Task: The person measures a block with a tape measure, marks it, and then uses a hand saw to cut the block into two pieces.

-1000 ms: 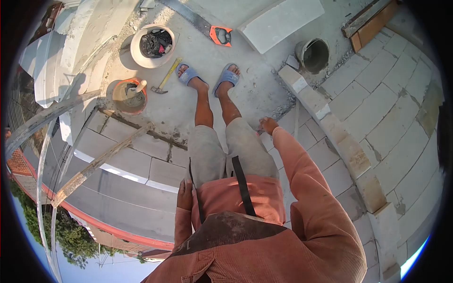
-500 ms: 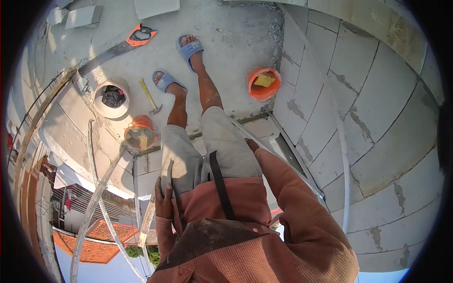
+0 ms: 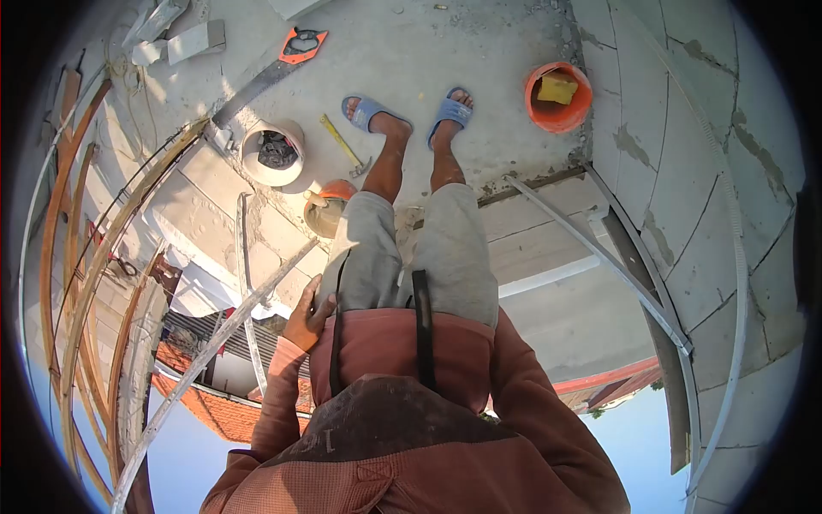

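My left hand (image 3: 308, 317) hangs beside my hip, touching or close to the edge of my grey shorts (image 3: 368, 257). Its thumb and fingers are apart, and nothing shows in it. My right sleeve (image 3: 535, 377) runs along my other side, and the hand at its end is hidden. Nearest to my left hand is an orange container (image 3: 341, 189) with grey, mortar-like material inside. Past it a hammer (image 3: 342, 141) with a yellow handle lies on the concrete floor. A handsaw (image 3: 261, 86) with an orange and black handle lies farther off.
A white bucket (image 3: 250, 163) holds something dark. On the right an orange bucket (image 3: 561, 118) holds a yellow sponge-like piece (image 3: 556, 88). Pale blocks (image 3: 197, 41) lie far left. Wooden poles (image 3: 205, 360) slant on the left; a block wall (image 3: 634, 111) and metal bars (image 3: 599, 257) are right.
My feet have stepped and turned, and the floor items now appear farther right. My right hand, partly visible before, has gone out of sight. My left hand has moved slightly up in the view.
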### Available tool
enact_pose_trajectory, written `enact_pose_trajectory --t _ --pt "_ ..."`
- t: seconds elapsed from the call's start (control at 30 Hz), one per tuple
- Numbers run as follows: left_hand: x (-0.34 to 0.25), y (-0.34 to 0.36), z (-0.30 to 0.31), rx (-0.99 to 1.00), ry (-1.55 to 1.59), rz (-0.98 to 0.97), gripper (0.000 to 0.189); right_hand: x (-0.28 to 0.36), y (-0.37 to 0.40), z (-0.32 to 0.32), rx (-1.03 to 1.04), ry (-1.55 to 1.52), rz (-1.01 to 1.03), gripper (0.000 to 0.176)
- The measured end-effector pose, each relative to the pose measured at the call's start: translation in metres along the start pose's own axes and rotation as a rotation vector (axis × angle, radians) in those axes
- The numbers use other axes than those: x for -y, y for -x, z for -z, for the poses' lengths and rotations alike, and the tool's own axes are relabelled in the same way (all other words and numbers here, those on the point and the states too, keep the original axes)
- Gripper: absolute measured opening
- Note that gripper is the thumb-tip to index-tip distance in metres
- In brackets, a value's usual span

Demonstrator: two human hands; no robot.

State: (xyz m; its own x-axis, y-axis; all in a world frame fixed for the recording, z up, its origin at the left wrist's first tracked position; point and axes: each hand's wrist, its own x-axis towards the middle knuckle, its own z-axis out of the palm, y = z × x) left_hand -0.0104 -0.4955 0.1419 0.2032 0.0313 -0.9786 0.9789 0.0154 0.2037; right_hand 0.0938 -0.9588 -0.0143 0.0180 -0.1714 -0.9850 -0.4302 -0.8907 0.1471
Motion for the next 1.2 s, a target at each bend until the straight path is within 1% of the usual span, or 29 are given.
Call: enact_pose_trajectory --t 0.03,0.1,0.17,0.2,0.27,0.33,0.4,0.43,0.47,0.5,0.53,0.57,0.63,0.67,0.7,0.77,0.83,0.87,0.9,0.93,1.0,1.07,1.1,1.13,1.17,1.2 --pt "-0.015 0.000 -0.008 0.011 0.003 0.031 0.076 -0.005 -0.002 0.002 0.008 -0.003 0.008 0.045" --pt "-0.027 0.003 -0.028 -0.097 -0.254 -0.052 0.078 -0.013 -0.006 0.006 0.023 -0.004 0.024 0.045" --pt "-0.031 0.007 -0.052 -0.091 -0.175 -0.006 0.081 -0.024 -0.010 0.012 0.042 0.005 0.035 0.045" --pt "-0.028 0.011 -0.064 -0.104 -0.184 0.007 0.081 -0.030 -0.010 0.016 0.050 0.009 0.039 0.045" --pt "-0.020 0.010 -0.087 -0.117 -0.195 0.007 0.081 -0.042 -0.012 0.029 0.057 0.025 0.057 0.045" --pt "-0.014 0.011 -0.105 -0.127 -0.096 -0.007 0.080 -0.052 -0.013 0.047 0.055 0.051 0.093 0.044" --pt "0.000 0.012 -0.127 -0.164 -0.027 -0.028 0.079 -0.056 -0.020 0.070 0.056 0.127 0.204 0.044" --pt "0.010 0.011 -0.138 -0.184 0.000 -0.022 0.079 -0.055 -0.021 0.083 0.056 0.176 0.289 0.044" --pt "0.019 0.011 -0.151 -0.202 0.030 -0.015 0.078 -0.057 -0.021 0.099 0.054 0.260 0.430 0.044" --pt "0.026 0.010 -0.161 -0.219 0.061 -0.014 0.078 -0.051 -0.022 0.115 0.045 0.280 0.505 0.044" --pt "0.033 0.006 -0.170 -0.248 0.121 -0.032 0.077 -0.046 -0.025 0.129 0.044 0.241 0.520 0.044" --pt "0.038 0.002 -0.179 -0.269 0.183 -0.053 0.076 -0.040 -0.027 0.141 0.044 0.117 0.476 0.044" --pt "0.031 0.008 -0.189 -0.296 0.337 -0.103 0.075 -0.012 -0.023 0.159 0.034 -0.387 0.151 0.036" --pt "0.024 0.013 -0.186 -0.310 0.419 -0.140 0.074 0.005 -0.017 0.166 -0.026 -0.387 0.173 0.036" --pt "0.035 0.007 -0.196 -0.357 0.582 -0.107 0.073 0.023 -0.008 0.172 -0.085 -0.390 0.191 0.036" --pt "0.063 -0.003 -0.228 -0.412 0.930 -0.016 0.072 0.058 0.013 0.186 -0.137 -0.321 0.148 0.038" --pt "0.063 0.012 -0.228 -0.565 0.938 0.083 0.062 0.091 0.041 0.197 -0.158 -0.251 0.140 0.040" --pt "0.091 -0.004 -0.253 -0.566 1.121 0.100 0.058 0.111 0.054 0.201 -0.150 -0.220 0.159 0.041" --pt "0.126 -0.031 -0.281 -0.554 1.298 0.110 0.055 0.126 0.059 0.206 -0.138 -0.208 0.193 0.041" --pt "0.147 -0.037 -0.292 -0.547 1.042 0.074 0.053 0.140 0.061 0.212 -0.129 -0.195 0.222 0.041" --pt "0.180 -0.055 -0.301 -0.573 0.796 0.040 0.050 0.171 0.079 0.230 -0.146 -0.154 0.294 0.042" --pt "0.159 -0.060 -0.284 -0.638 1.155 0.017 0.050 0.221 0.100 0.239 -0.191 -0.102 0.382 0.044" --pt "0.140 -0.053 -0.252 -0.664 1.515 0.008 0.051 0.256 0.134 0.239 -0.184 -0.133 0.490 0.046" --pt "0.146 -0.071 -0.228 -0.793 1.239 -0.058 0.050 0.302 0.183 0.227 -0.160 -0.166 0.605 0.047" --pt "0.108 -0.033 -0.179 -0.874 1.214 -0.233 0.051 0.348 0.241 0.209 -0.193 -0.283 0.755 0.051" --pt "0.081 -0.013 -0.142 -0.835 1.340 -0.215 0.051 0.389 0.297 0.203 -0.153 -0.294 0.920 0.050"
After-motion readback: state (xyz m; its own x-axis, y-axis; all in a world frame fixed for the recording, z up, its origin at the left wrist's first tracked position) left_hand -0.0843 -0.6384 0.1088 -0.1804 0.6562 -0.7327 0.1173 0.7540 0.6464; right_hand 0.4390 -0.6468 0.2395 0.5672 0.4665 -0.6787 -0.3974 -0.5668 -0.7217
